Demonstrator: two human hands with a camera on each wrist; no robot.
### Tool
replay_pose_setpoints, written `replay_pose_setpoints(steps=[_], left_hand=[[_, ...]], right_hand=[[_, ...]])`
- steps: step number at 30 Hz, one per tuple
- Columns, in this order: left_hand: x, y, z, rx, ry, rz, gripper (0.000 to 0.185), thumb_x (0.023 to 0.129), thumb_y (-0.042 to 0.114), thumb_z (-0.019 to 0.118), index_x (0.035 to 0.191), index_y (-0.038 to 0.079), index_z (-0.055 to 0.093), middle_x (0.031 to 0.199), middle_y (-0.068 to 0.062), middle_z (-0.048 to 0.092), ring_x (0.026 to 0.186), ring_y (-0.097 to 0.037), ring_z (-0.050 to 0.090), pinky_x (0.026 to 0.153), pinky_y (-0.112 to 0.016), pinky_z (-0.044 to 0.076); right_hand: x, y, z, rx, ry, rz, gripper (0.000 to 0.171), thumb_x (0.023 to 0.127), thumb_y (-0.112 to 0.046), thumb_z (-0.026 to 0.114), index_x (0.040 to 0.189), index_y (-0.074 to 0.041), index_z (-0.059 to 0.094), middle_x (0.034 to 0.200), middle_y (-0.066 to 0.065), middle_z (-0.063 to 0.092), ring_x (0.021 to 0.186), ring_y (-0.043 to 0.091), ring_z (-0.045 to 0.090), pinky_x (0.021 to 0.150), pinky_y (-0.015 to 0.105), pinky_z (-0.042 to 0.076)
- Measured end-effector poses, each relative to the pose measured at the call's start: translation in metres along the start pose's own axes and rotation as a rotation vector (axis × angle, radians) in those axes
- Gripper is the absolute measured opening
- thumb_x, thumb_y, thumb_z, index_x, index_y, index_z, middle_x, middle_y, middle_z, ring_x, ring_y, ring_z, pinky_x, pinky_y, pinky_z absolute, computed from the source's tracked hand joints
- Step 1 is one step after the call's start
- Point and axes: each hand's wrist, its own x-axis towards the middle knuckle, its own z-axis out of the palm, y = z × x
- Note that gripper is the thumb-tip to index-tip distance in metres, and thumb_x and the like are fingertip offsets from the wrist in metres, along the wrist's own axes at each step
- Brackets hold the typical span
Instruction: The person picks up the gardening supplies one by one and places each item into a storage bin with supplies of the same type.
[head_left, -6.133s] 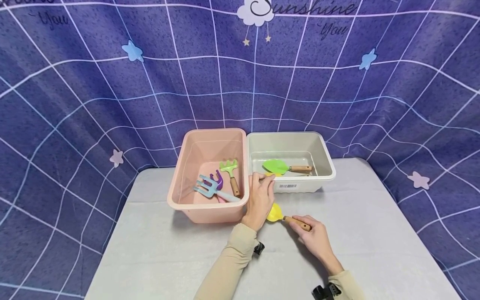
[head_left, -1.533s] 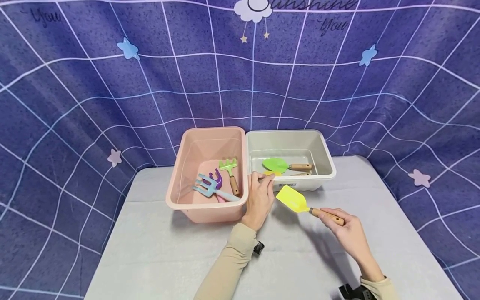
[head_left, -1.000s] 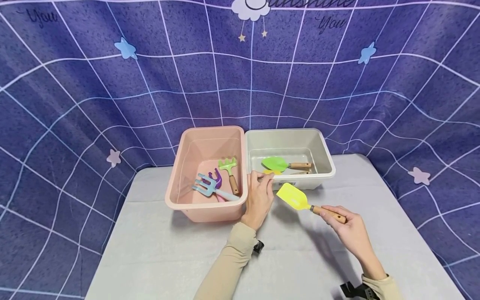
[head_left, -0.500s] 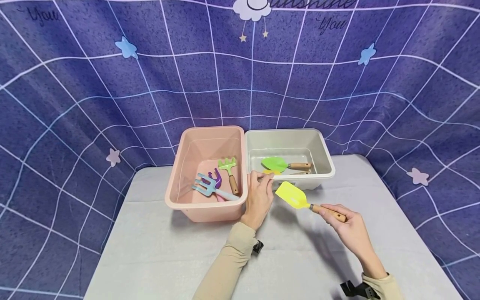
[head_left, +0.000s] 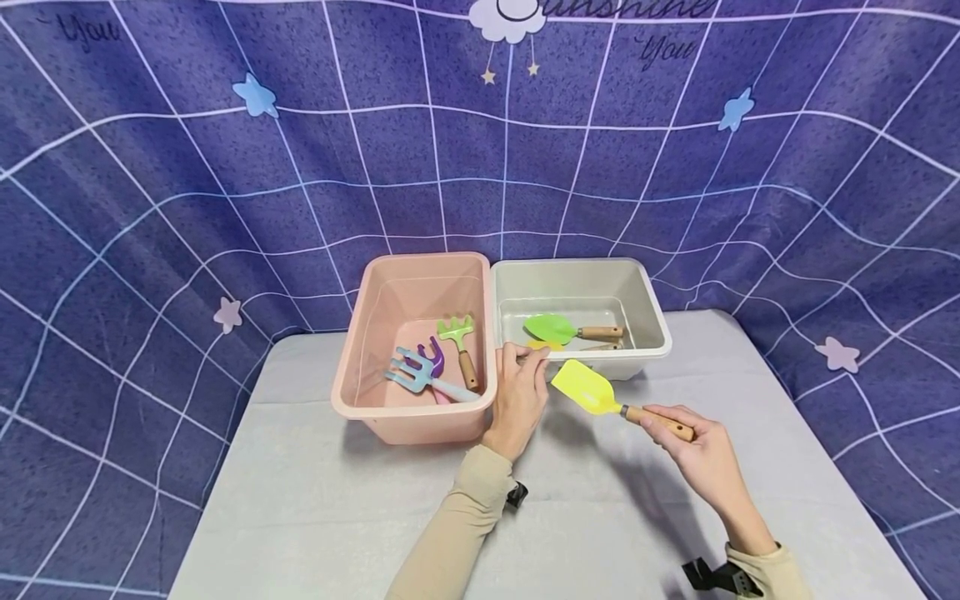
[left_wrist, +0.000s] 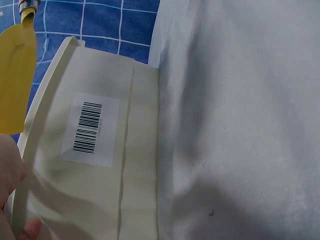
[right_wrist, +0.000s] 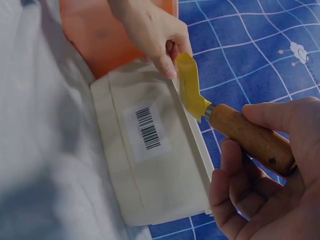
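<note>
My right hand (head_left: 696,450) holds a yellow toy shovel (head_left: 583,387) by its wooden handle (right_wrist: 250,135), thumb on one side and fingers on the other. The shovel's blade hangs in front of the white bin (head_left: 656,351), above the table, pointing left. My left hand (head_left: 517,400) pinches that bin's rim at its near left corner, beside the pink bin (head_left: 351,367). Inside the white bin lie a green trowel (head_left: 549,327) with a wooden handle and a yellow tool (head_left: 545,344), partly hidden by the rim and my fingers.
In the pink bin lie a light blue fork (head_left: 412,372), a green rake (head_left: 456,332), a purple tool (head_left: 435,357) and something pink, mostly covered. A grey cloth covers the table (head_left: 315,500). Behind the bins hangs a blue gridded curtain (head_left: 465,150).
Since the earliest frame, my right hand has lifted the yellow shovel off to the right and up from near the table. Over the last second it rises only slightly. My left hand stays put.
</note>
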Motion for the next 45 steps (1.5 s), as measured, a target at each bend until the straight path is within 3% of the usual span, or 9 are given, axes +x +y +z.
replay_pose_setpoints(steps=[7,24,32,45], left_hand=[[-0.001,-0.001,0.000,-0.011,-0.006,-0.007,0.019,0.104,0.017,0.067,0.117,0.016,0.080,0.113,-0.009,0.059,0.110,-0.026,0.055,0.096,-0.035,0.050],[0.000,-0.002,0.000,-0.002,0.003,-0.004,0.019,0.104,0.017,0.066,0.117,0.016,0.080,0.113,-0.009,0.059,0.107,-0.026,0.056,0.093,-0.035,0.051],[0.000,-0.002,0.001,-0.013,0.016,0.020,0.018,0.105,0.016,0.066,0.116,0.015,0.081,0.111,-0.010,0.059,0.108,-0.027,0.057,0.093,-0.034,0.053],[-0.001,-0.001,0.000,-0.016,0.005,0.008,0.019,0.105,0.017,0.066,0.117,0.016,0.081,0.112,-0.009,0.059,0.109,-0.026,0.058,0.091,-0.032,0.053]], right_hand=[[0.002,-0.003,-0.002,-0.010,0.005,-0.019,0.022,0.098,-0.021,0.079,0.117,-0.012,0.082,0.096,-0.005,0.078,0.076,-0.001,0.064,0.066,0.019,0.053],[0.008,-0.006,-0.007,-0.007,-0.016,-0.041,0.021,0.098,-0.019,0.077,0.118,-0.012,0.082,0.096,-0.023,0.076,0.078,-0.002,0.066,0.068,0.018,0.054],[0.010,-0.010,-0.009,0.023,-0.033,-0.008,0.023,0.100,-0.026,0.076,0.119,-0.014,0.082,0.092,-0.011,0.078,0.078,0.002,0.067,0.068,0.021,0.055],[0.013,-0.009,-0.011,0.019,-0.046,-0.002,0.025,0.102,-0.030,0.074,0.120,-0.015,0.082,0.098,-0.013,0.079,0.081,0.003,0.069,0.071,0.023,0.057]])
